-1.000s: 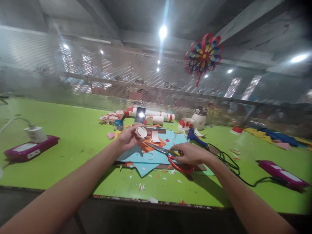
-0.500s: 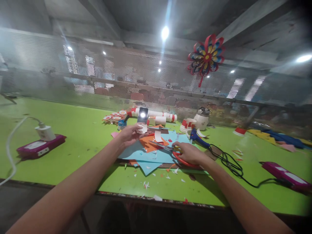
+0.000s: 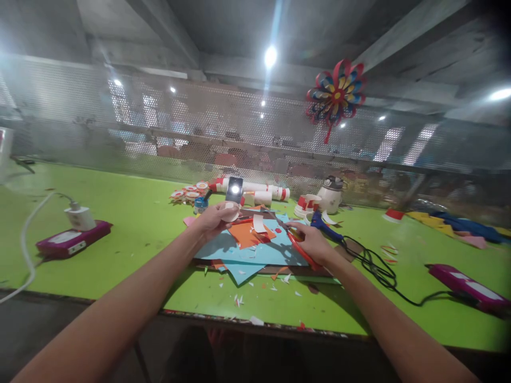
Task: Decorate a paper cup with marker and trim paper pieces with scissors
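My left hand [image 3: 211,219] pinches a small white rounded paper piece [image 3: 229,214] just in front of an upright phone [image 3: 234,189] with a bright spot of light on its screen. My right hand [image 3: 310,242] is closed on scissors [image 3: 297,246] with red-orange handles, and the blades point away to the upper left. Between the hands, light blue paper [image 3: 217,250] carries an orange sheet [image 3: 241,235], a curled white strip [image 3: 259,224] and small scraps. Another red-handled tool lies partly hidden beside my left fingers.
Behind the papers stand a blue jar [image 3: 200,205], white-and-red paper tubes [image 3: 275,191], a red-and-white paper ring [image 3: 307,205] and a white jug [image 3: 330,196]. A blue glue gun [image 3: 325,226] trails black cable. Purple power strips [image 3: 74,242] lie on both sides of the green table [image 3: 131,213].
My right hand has turned the scissors from pointing left across the orange sheet to pointing away from me. In my left hand, the paper piece has turned and looks rounder.
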Tool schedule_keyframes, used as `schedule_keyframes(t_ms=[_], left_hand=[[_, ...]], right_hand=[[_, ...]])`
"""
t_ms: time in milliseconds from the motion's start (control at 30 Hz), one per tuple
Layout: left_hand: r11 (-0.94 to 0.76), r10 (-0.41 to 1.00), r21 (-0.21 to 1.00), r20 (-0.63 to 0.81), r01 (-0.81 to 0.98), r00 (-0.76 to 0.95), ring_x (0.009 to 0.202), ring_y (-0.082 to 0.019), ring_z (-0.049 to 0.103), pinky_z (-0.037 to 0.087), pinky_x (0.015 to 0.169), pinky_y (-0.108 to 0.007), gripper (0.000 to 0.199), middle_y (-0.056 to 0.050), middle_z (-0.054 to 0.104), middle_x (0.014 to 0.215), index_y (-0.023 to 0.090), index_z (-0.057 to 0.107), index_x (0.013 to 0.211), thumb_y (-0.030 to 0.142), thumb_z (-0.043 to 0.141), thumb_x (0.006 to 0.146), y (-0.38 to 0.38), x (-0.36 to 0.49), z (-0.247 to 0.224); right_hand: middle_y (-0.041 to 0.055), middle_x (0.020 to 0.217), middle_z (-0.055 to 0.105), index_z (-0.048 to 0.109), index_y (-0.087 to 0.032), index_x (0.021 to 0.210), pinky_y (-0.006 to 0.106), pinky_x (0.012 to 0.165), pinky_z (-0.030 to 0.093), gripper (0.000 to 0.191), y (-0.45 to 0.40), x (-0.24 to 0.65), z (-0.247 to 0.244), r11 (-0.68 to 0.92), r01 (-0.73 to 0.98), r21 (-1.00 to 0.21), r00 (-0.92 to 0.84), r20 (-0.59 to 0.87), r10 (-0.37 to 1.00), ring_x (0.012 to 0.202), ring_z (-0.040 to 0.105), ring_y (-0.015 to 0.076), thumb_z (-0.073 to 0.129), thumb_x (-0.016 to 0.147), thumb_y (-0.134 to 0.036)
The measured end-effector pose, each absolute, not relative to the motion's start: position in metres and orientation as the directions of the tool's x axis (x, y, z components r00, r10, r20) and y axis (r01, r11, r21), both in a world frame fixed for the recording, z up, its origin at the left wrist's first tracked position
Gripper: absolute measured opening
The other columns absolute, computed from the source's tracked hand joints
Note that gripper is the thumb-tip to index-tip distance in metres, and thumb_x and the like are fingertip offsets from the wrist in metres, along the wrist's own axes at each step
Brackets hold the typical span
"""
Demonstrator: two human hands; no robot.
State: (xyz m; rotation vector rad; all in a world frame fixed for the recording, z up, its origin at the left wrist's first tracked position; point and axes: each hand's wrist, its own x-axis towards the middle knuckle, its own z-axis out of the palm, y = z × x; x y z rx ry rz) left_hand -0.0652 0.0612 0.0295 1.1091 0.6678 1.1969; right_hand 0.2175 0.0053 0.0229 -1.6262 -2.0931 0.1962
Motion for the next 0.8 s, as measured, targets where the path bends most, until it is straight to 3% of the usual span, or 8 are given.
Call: schedule_keyframes(t_ms=[167, 400, 467, 533, 633, 800], left_hand=[[-0.080, 0.934, 0.917, 0.206, -0.391, 0.292, 0.055, -0.010, 0.056, 0.032, 0.039, -0.016, 0.021, -0.003, 0.061, 0.067, 0.008, 0.068, 0.092, 0.014, 0.073, 0.072, 0.059, -0.064, 0.030], [-0.072, 0.927, 0.938, 0.188, -0.338, 0.324, 0.057, -0.009, 0.057, 0.034, 0.039, -0.015, 0.029, -0.004, 0.064, 0.079, 0.012, 0.064, 0.106, 0.018, 0.070, 0.079, 0.058, -0.065, 0.029], [-0.062, 0.931, 0.951, 0.164, -0.303, 0.326, 0.060, -0.010, 0.058, 0.040, 0.043, -0.017, 0.023, -0.004, 0.063, 0.081, 0.011, 0.063, 0.105, 0.022, 0.066, 0.085, 0.059, -0.064, 0.028], [-0.056, 0.942, 0.962, 0.139, -0.266, 0.306, 0.071, -0.013, 0.062, 0.052, 0.057, -0.024, 0.023, -0.005, 0.064, 0.093, 0.012, 0.061, 0.108, 0.027, 0.061, 0.091, 0.062, -0.064, 0.025], [-0.056, 0.971, 0.975, 0.104, -0.216, 0.216, 0.095, -0.020, 0.064, 0.056, 0.080, -0.040, 0.031, -0.009, 0.062, 0.115, 0.015, 0.058, 0.118, 0.032, 0.058, 0.093, 0.069, -0.068, 0.027], [-0.141, 0.984, 0.975, 0.119, -0.171, -0.129, 0.102, -0.023, 0.062, 0.054, 0.085, -0.044, 0.034, -0.010, 0.059, 0.122, 0.016, 0.056, 0.122, 0.033, 0.058, 0.092, 0.083, -0.106, 0.045]], right_hand=[[0.0065, 0.114, 0.064, 0.059, -0.016, 0.120, 0.038, 0.078, 0.056, 0.031, 0.005, 0.213, 0.021, 0.254, 0.858, -0.446, -0.112, 0.319, 0.941, 0.092, 0.066, 0.0197, 0.060, 0.093, -0.031], [0.0066, 0.115, 0.064, 0.060, -0.016, 0.119, 0.039, 0.079, 0.056, 0.031, 0.008, 0.213, 0.018, 0.220, 0.854, -0.472, -0.087, 0.288, 0.954, 0.094, 0.065, 0.0206, 0.060, 0.092, -0.032], [0.0065, 0.114, 0.064, 0.060, -0.017, 0.119, 0.039, 0.079, 0.056, 0.030, 0.008, 0.212, 0.017, 0.212, 0.858, -0.469, -0.081, 0.283, 0.956, 0.094, 0.065, 0.0202, 0.060, 0.093, -0.032], [0.0063, 0.113, 0.065, 0.060, -0.017, 0.119, 0.039, 0.080, 0.056, 0.029, 0.007, 0.211, 0.016, 0.209, 0.862, -0.462, -0.078, 0.286, 0.955, 0.093, 0.065, 0.0200, 0.060, 0.093, -0.032], [0.0064, 0.114, 0.065, 0.060, -0.018, 0.119, 0.040, 0.082, 0.055, 0.029, 0.006, 0.210, 0.014, 0.214, 0.865, -0.454, -0.075, 0.305, 0.949, 0.094, 0.065, 0.0199, 0.060, 0.093, -0.030], [0.0072, 0.117, 0.065, 0.060, -0.019, 0.121, 0.041, 0.086, 0.054, 0.030, 0.009, 0.211, 0.011, 0.206, 0.863, -0.462, -0.031, 0.359, 0.933, 0.097, 0.065, 0.0201, 0.061, 0.092, -0.028]])
